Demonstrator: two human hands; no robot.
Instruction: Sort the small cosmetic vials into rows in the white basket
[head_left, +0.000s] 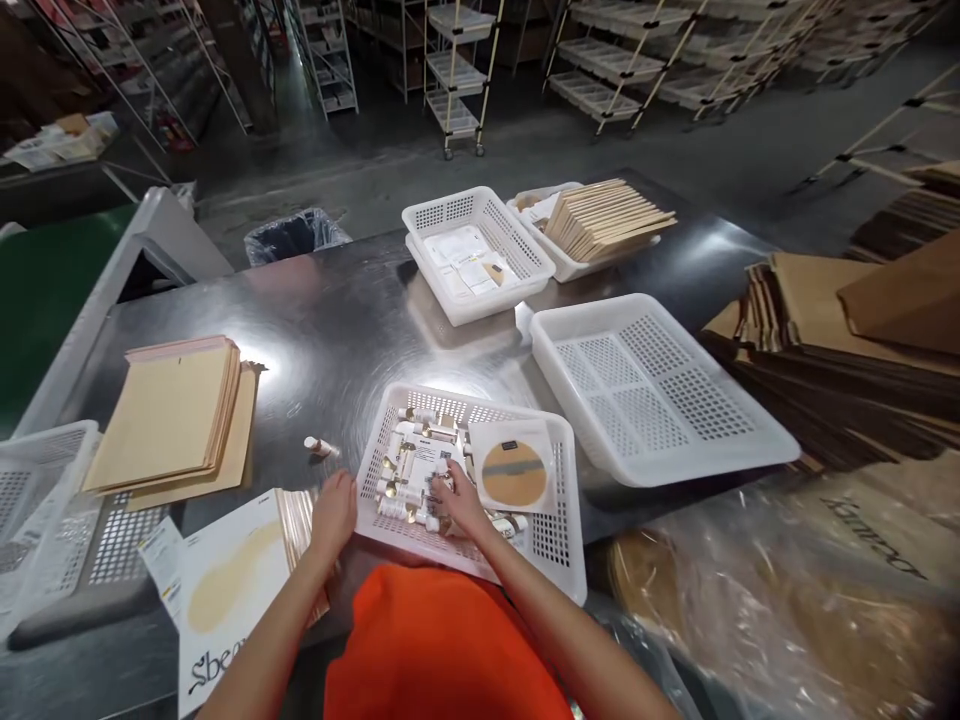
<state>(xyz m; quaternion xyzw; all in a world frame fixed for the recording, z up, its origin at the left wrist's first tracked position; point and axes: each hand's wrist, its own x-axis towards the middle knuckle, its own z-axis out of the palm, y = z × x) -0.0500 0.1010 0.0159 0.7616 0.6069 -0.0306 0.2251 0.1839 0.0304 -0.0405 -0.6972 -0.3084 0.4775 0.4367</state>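
A white perforated plastic basket (562, 560) is right in front of me. Inside are several small white bottles (409, 492) with gold-coloured parts, a printed white card (425, 458) and a clear packet with a round tan print (516, 474). My left hand (335, 510) is curled at the basket's left rim, its fingertips against the edge. My right hand (460, 503) reaches in over the bottles beside the card, fingers bent inward; what lies between them is hidden. One loose small bottle (321, 447) lies on the table, beyond my left hand.
Padded envelopes (169, 410) are stacked on the metal table (315, 320) at left, printed sheets (225, 570) nearer me. Further off stand a basket of cards (480, 215), a tray of envelopes (607, 220) and another white basket (660, 400). Cardboard (840, 300) is piled at right.
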